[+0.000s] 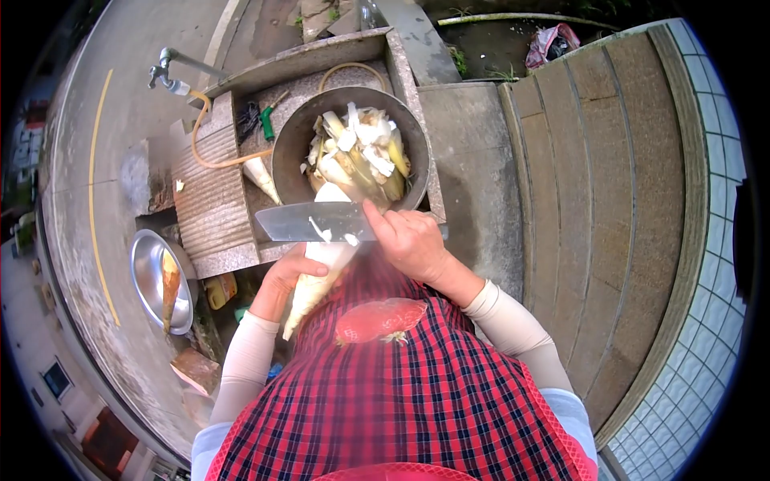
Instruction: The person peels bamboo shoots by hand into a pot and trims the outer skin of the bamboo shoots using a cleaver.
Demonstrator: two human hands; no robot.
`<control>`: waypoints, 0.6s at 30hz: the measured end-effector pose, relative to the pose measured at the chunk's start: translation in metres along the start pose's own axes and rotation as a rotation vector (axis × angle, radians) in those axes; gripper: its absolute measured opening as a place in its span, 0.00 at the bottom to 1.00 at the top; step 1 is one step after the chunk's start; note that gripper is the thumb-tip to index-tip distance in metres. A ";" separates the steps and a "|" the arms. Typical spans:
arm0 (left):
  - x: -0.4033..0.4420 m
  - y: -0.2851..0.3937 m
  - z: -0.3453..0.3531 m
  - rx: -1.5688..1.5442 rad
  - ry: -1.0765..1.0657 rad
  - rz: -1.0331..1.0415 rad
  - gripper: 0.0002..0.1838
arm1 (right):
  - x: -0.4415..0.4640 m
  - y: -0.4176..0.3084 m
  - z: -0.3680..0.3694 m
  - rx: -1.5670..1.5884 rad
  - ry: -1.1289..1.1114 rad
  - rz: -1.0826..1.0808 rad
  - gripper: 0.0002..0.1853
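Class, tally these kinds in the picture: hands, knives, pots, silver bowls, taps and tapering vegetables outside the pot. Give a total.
Hands: 2 (left hand, right hand)
Knife: 1
Pot: 1
Silver bowl: 1
Tap: 1
Tapering vegetables: 3 (held vegetable, pot-side vegetable, bowl vegetable)
Total: 9

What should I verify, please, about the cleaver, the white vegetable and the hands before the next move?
1. Right hand secure on the cleaver: ok, closed around its handle end.
2. Left hand holding the tapered white vegetable: ok, gripped below the blade in view.
3. Left fingers safely away from the edge: cannot tell; they appear close beneath it, but depth is unclear.
4. Blade clean: not ok, white bits show on it.
5. Large pot upright: ok, with cut pieces inside.
6. Edge sharp: cannot tell at this scale.
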State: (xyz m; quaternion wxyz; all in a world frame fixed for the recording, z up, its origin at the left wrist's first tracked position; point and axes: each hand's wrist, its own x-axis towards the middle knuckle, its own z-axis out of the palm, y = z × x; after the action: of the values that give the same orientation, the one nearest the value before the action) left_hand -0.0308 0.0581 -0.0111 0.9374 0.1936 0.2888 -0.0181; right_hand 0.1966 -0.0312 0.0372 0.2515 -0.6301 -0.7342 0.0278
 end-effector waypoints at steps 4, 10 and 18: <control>-0.001 0.002 0.001 0.060 -0.028 0.008 0.37 | -0.002 -0.003 0.000 0.130 0.008 0.046 0.24; 0.005 -0.010 -0.004 -0.002 -0.127 0.003 0.41 | -0.009 -0.003 -0.003 0.287 0.037 0.054 0.24; 0.013 -0.007 0.012 -0.170 -0.353 0.045 0.43 | -0.014 -0.001 0.000 0.289 -0.006 0.110 0.22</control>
State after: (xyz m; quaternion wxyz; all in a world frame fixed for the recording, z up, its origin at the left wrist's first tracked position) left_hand -0.0148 0.0482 -0.0120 0.9867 0.1138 0.1161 -0.0064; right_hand 0.1969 -0.0442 0.0333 0.3352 -0.6267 -0.6876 0.1488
